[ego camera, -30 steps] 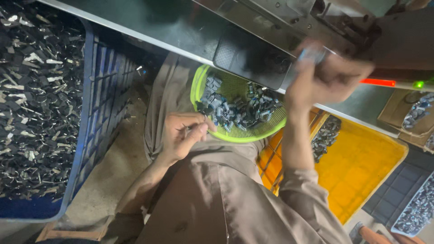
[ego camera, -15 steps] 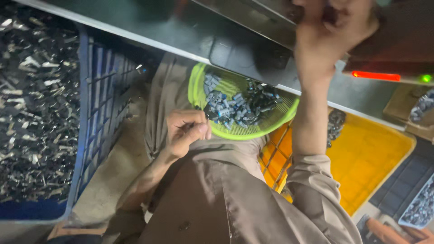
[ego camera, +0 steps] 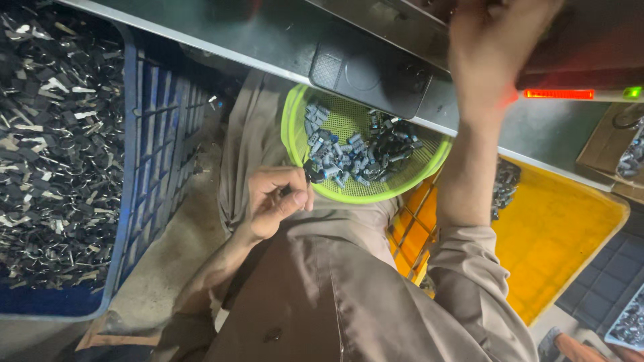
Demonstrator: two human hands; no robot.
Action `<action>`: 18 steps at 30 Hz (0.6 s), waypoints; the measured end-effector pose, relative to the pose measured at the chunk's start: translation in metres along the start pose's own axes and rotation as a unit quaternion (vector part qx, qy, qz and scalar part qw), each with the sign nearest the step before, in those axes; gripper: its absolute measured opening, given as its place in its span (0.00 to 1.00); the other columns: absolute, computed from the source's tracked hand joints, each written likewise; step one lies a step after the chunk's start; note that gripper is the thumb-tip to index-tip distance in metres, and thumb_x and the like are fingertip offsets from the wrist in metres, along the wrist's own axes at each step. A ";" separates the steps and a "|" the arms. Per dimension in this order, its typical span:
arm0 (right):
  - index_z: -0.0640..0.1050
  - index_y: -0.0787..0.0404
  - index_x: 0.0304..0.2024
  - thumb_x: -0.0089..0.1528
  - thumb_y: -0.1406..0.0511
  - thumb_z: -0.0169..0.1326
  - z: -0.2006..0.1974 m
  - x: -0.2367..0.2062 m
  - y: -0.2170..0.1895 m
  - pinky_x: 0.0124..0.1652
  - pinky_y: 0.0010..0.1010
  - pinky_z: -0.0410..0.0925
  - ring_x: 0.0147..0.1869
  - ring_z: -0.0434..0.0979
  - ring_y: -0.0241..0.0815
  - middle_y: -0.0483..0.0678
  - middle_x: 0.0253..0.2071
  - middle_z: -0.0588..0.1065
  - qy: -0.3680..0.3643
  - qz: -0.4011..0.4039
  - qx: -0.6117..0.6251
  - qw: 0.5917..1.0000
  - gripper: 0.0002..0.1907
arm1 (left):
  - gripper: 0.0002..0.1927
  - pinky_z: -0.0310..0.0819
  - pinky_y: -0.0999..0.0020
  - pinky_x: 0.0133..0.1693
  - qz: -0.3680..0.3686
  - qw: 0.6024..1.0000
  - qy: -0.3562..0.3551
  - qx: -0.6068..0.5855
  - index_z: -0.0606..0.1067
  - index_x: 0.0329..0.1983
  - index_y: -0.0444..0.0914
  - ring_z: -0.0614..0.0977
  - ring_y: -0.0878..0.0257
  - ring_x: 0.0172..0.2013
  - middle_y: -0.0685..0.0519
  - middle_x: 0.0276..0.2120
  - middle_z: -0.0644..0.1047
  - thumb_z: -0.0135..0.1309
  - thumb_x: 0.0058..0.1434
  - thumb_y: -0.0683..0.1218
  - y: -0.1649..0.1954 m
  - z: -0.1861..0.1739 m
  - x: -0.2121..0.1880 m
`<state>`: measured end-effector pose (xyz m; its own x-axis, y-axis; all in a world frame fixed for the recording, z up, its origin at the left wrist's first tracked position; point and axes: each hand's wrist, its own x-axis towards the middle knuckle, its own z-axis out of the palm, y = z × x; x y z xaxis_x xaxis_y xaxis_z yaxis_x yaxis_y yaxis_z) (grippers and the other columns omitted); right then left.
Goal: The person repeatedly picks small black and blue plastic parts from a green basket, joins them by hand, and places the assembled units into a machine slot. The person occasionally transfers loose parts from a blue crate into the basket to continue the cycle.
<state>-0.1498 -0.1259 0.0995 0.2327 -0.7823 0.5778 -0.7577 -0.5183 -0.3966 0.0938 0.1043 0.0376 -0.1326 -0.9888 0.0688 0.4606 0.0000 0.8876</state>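
Green mesh basket (ego camera: 295, 144) of small metal parts (ego camera: 355, 157) sits just beside the left hand (ego camera: 272, 201), whose grip pinches 1 dark part (ego camera: 312, 175); right hand (ego camera: 493, 47) reaches up, its grip unclear.

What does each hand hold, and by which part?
Left hand pinches a small dark part by its near end. Right hand: cannot tell.

A loose work garment (ego camera: 349, 295) in grey-brown cloth is worn, top & trousers apparently of same fabric. Short sleeves are seen: right sleeve (ego camera: 469, 268) ends approx. at elbow w/ a stitched hem, left sleeve is mostly out of view. Cloth is creased & folded across lap. Both hands (ego camera: 275, 201) are bare; no gloves, watch or rings are made out.
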 end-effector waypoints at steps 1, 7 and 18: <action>0.73 0.63 0.53 0.66 0.74 0.57 -0.013 -0.006 -0.014 0.56 0.43 0.63 0.56 0.70 0.54 0.53 0.54 0.70 -0.007 -0.067 -0.073 0.995 0.13 | 0.15 0.68 0.69 0.32 -0.001 1.000 -0.004 0.015 0.70 0.25 0.33 0.79 0.62 0.28 0.49 0.24 0.75 0.53 0.66 0.45 0.000 -0.001 -0.002; 0.77 0.64 0.54 0.73 0.45 0.45 -0.005 -0.090 -0.099 0.61 0.44 0.70 0.62 0.79 0.54 0.53 0.56 0.78 -0.288 -0.021 0.281 0.915 0.29 | 0.05 0.70 0.69 0.36 0.049 0.997 0.012 0.051 0.73 0.36 0.34 0.79 0.65 0.32 0.50 0.34 0.76 0.53 0.65 0.42 0.009 -0.004 -0.004; 0.70 0.66 0.42 0.59 0.84 0.51 0.010 -0.149 -0.117 0.41 0.34 0.79 0.45 0.84 0.48 0.60 0.41 0.80 -0.103 0.101 0.380 0.914 0.14 | 0.12 0.69 0.79 0.26 -0.094 0.990 0.055 0.085 0.72 0.47 0.31 0.77 0.73 0.26 0.52 0.38 0.74 0.50 0.59 0.33 0.005 0.003 0.019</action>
<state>-0.0895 0.0481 0.0526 0.3036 -0.8966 0.3225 -0.1739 -0.3849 -0.9064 0.0906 0.0858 0.0446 -0.1019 -0.9838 -0.1473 0.2802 -0.1704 0.9447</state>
